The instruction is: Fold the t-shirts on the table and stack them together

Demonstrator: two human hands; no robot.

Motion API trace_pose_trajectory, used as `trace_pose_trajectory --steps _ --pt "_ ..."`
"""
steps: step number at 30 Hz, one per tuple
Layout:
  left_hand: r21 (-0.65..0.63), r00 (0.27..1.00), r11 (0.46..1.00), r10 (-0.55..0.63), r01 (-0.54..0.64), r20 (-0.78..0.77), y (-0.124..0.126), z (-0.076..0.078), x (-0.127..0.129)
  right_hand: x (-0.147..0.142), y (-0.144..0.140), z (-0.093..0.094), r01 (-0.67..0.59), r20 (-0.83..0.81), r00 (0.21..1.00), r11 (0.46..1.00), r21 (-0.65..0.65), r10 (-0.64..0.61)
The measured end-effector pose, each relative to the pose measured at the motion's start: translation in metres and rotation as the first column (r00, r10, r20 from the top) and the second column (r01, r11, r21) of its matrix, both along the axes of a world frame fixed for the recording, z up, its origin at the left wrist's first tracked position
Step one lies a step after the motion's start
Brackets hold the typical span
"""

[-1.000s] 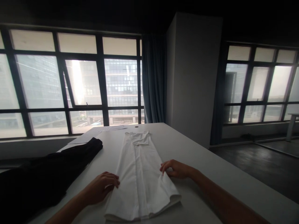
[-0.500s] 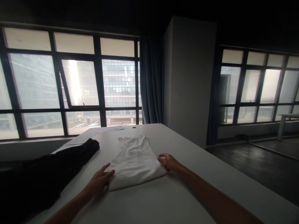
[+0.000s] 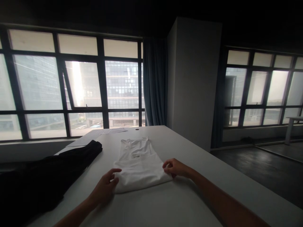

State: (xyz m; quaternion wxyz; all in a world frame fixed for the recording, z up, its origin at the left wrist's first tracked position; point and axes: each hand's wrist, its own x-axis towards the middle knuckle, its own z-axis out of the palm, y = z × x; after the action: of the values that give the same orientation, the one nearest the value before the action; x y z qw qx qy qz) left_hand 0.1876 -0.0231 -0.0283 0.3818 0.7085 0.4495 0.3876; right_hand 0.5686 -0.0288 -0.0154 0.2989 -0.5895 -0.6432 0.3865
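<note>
Head view, one moment. White garment (image 3: 139, 165): folded over on itself, lying flat near the middle of the pale worktop (image 3: 189, 201), folded edge toward the person. Left hand (image 3: 106, 186): at the garment's near left corner, thumb raised over the cloth, fingers curled at its edge; whether it pinches the cloth cannot be told. Right hand (image 3: 176, 167): at the near right corner, fingers bent onto the fold, seemingly nipping the edge. Black cloth (image 3: 47, 176): spread along the worktop's left side, apart from the garment. Papers (image 3: 104, 132): at the far end, below the windows (image 3: 78, 85).
</note>
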Motion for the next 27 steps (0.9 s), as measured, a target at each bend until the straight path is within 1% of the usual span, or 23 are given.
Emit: trace_pose_trajectory --steps 2,4,6,7,8,9,10,11,12,13,14,15,16,17,18,19,21,24,27 --pt "-0.007 0.997 1.000 0.021 -0.021 -0.072 -0.002 0.001 0.002 -0.001 -0.001 -0.001 -0.001 0.019 1.000 1.000 0.009 0.001" --pt "-0.047 0.993 0.998 0.044 -0.050 -0.113 -0.005 0.006 0.002 -0.003 -0.004 0.001 -0.024 0.031 0.999 1.000 0.009 0.024" --pt "-0.169 0.992 0.985 0.017 -0.038 -0.123 -0.011 0.015 -0.001 -0.002 -0.011 0.009 -0.104 0.038 0.994 0.993 -0.054 0.106" --pt "-0.264 0.992 0.964 -0.029 -0.003 -0.119 -0.015 0.020 -0.003 0.000 -0.015 0.014 -0.170 0.030 0.984 0.978 -0.125 0.175" --pt "-0.372 0.990 0.927 -0.094 0.047 -0.110 -0.019 0.025 -0.007 0.002 -0.020 0.020 -0.244 0.012 0.967 0.945 -0.217 0.253" --pt "-0.473 0.981 0.876 -0.164 0.097 -0.102 -0.023 0.030 -0.010 0.004 -0.025 0.026 -0.317 -0.017 0.944 0.893 -0.318 0.329" --pt "-0.547 0.970 0.827 -0.220 0.127 -0.107 -0.026 0.035 -0.014 0.005 -0.029 0.030 -0.375 -0.051 0.920 0.833 -0.407 0.390" --pt "-0.585 0.961 0.801 -0.246 0.126 -0.130 -0.027 0.038 -0.017 0.006 -0.031 0.033 -0.404 -0.077 0.905 0.791 -0.460 0.418" --pt "-0.584 0.958 0.807 -0.231 0.090 -0.172 -0.027 0.039 -0.019 0.006 -0.032 0.035 -0.398 -0.084 0.909 0.789 -0.468 0.408" --pt "-0.545 0.957 0.838 -0.180 0.028 -0.228 -0.026 0.040 -0.020 0.005 -0.031 0.033 -0.355 -0.068 0.930 0.831 -0.429 0.362" --pt "-0.468 0.951 0.883 -0.105 -0.045 -0.290 -0.023 0.038 -0.021 0.002 -0.028 0.030 -0.281 -0.035 0.957 0.892 -0.355 0.288" --pt "-0.364 0.937 0.925 -0.024 -0.111 -0.348 -0.020 0.036 -0.020 -0.002 -0.023 0.025 -0.182 0.006 0.982 0.949 -0.256 0.190" --pt "-0.248 0.917 0.956 0.049 -0.158 -0.395 -0.016 0.033 -0.019 -0.006 -0.018 0.018 -0.078 0.048 0.995 0.986 -0.147 0.086" --pt "-0.138 0.895 0.974 0.105 -0.181 -0.434 -0.013 0.030 -0.017 -0.011 -0.011 0.011 0.008 0.089 0.996 0.999 -0.042 -0.004" --pt "-0.045 0.875 0.982 0.144 -0.185 -0.463 -0.010 0.027 -0.016 -0.016 -0.005 0.003 0.065 0.129 0.989 0.996 0.053 -0.071" --pt "0.023 0.860 0.983 0.170 -0.182 -0.482 -0.007 0.025 -0.014 -0.020 0.001 -0.004 0.094 0.164 0.979 0.986 0.136 -0.116" --pt "0.093 0.846 0.981 0.195 -0.171 -0.496 -0.004 0.022 -0.013 -0.027 0.009 -0.015 0.097 0.228 0.961 0.961 0.258 -0.158" --pt "0.118 0.856 0.982 0.185 -0.146 -0.482 0.000 0.019 -0.015 -0.031 0.014 -0.023 0.083 0.284 0.942 0.944 0.320 -0.179" --pt "0.103 0.884 0.978 0.206 -0.179 -0.419 0.006 0.015 -0.018 -0.032 0.013 -0.023 0.090 0.284 0.939 0.935 0.343 -0.195"
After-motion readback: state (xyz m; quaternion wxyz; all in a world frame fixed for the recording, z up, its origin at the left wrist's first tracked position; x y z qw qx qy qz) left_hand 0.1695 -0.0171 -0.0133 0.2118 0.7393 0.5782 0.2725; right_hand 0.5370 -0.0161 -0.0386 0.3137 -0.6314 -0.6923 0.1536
